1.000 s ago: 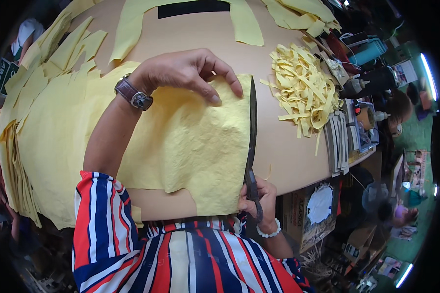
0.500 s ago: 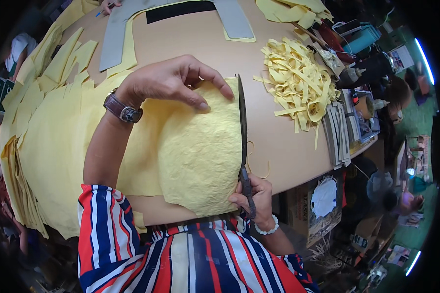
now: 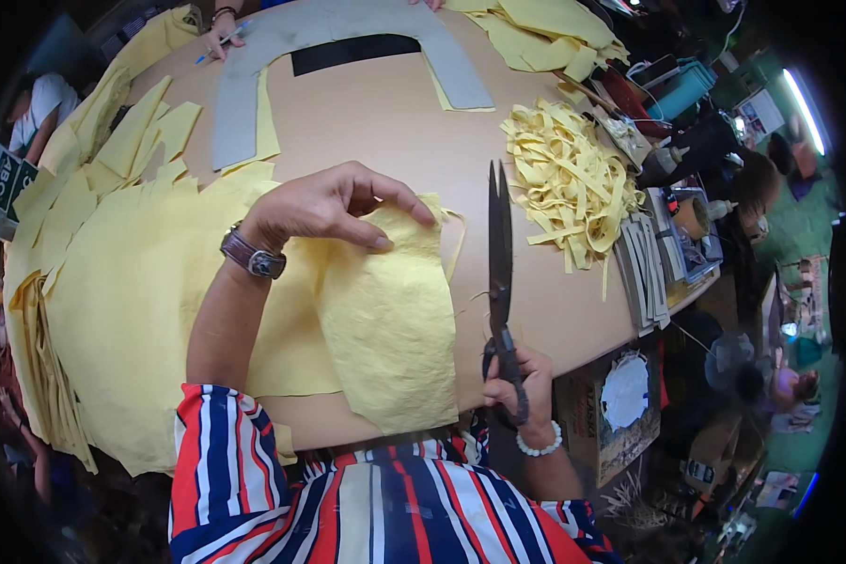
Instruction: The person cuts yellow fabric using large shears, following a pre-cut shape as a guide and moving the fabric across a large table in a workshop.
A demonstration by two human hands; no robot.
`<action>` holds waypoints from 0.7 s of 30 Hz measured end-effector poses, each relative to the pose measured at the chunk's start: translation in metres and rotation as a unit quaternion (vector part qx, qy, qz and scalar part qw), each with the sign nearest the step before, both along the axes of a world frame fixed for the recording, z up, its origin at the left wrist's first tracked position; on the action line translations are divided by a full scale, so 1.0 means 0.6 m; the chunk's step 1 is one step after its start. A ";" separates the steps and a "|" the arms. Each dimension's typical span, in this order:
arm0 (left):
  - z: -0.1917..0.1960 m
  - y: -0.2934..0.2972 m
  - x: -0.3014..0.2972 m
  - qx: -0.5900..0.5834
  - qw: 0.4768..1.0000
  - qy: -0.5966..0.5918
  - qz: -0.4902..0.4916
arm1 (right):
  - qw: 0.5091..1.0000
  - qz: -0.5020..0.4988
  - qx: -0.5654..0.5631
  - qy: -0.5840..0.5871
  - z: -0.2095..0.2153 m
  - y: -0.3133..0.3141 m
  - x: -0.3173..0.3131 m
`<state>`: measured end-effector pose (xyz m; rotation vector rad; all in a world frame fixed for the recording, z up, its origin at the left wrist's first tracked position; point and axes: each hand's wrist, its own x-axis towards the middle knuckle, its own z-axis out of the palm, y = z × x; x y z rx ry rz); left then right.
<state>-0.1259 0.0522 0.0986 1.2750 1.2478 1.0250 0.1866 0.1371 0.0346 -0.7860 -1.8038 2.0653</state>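
Comparing with a second ago: your scissors [image 3: 499,273] have come clear of the yellow piece [image 3: 390,315] and now lie just to its right on the bare table [image 3: 376,113], blades nearly shut, pointing away from you. A thin strip [image 3: 458,246] curls off the piece's right edge, so that cut looks finished. Your right hand [image 3: 517,376] is closed around the scissor handles at the table edge. Your left hand [image 3: 334,207], fingers spread and bent, pins the piece's top corner. The pile of cut strips [image 3: 573,179] sits well right.
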 end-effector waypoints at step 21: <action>-0.195 -0.203 -0.021 0.231 0.871 -0.357 0.247 | 0.885 0.107 0.452 -0.018 -0.001 -0.032 -0.233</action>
